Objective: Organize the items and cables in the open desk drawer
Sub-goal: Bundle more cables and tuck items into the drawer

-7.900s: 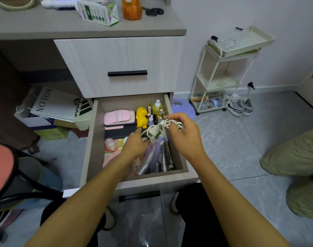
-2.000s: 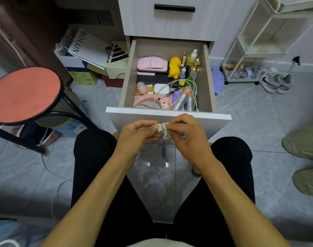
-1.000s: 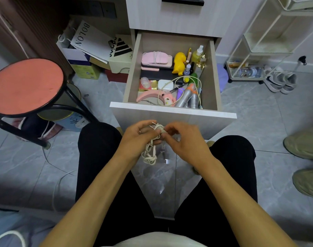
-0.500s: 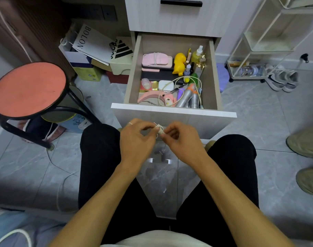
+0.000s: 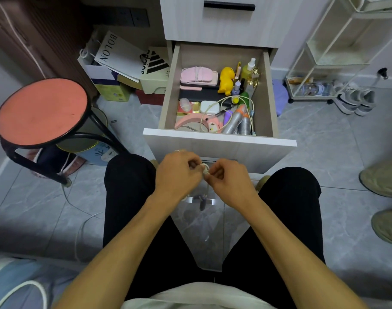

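Since half a second ago both hands have edged slightly toward each other, and the white cable bundle (image 5: 205,170) sits more tightly gathered between them. Open before the knees, the drawer (image 5: 219,139) holds a pink case (image 5: 198,75), a yellow duck toy (image 5: 226,80), small bottles (image 5: 248,68), a pink headband (image 5: 188,122), spray cans (image 5: 236,122) and a loose cream cable (image 5: 226,102) looped over them. Left hand (image 5: 178,175) and right hand (image 5: 229,181) both pinch the bundle with curled fingertips, just in front of the drawer's face, outside it. A red stool (image 5: 41,111) stands to the left, a white rack (image 5: 331,56) to the right.
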The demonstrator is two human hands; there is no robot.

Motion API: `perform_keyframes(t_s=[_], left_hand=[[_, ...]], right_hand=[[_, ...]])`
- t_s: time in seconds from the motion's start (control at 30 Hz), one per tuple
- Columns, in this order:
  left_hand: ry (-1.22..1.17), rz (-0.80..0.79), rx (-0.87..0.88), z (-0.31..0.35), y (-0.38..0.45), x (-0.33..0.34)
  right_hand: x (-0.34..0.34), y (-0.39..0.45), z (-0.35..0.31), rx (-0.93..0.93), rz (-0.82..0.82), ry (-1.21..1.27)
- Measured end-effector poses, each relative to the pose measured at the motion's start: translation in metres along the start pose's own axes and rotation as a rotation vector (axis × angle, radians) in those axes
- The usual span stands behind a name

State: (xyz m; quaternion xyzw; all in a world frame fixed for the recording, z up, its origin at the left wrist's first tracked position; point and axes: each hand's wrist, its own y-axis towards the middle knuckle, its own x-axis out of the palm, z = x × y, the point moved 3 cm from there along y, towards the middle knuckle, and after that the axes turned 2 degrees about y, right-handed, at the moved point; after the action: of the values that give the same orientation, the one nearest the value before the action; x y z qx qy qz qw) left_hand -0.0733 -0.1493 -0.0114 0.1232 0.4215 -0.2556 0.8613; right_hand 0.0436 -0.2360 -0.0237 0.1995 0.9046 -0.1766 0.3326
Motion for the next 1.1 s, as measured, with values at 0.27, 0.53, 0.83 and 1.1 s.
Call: perform_keyframes(t_s=[0.27,0.53,0.83,1.1], left_hand=[[-0.738,-0.211,-0.578,-0.022,0.010,0.008],[-0.862,-0.216,-0.673,-0.021,0.004,0.021],[-0.745,-0.174,-0.726,-0.017,0.010,0.029],[-0.462,-0.111,-0.241,-0.011,0.012,0.017]], right_hand=[[0.004,-0.001,-0.001,-0.067,0.004,-0.021],[0.006,-0.005,0.016,0.016,0.116,0.288],[0.009,-0.008,0.019,-0.257,0.171,0.038],[0.002,-0.001,0.018,-0.042,0.052,0.168]])
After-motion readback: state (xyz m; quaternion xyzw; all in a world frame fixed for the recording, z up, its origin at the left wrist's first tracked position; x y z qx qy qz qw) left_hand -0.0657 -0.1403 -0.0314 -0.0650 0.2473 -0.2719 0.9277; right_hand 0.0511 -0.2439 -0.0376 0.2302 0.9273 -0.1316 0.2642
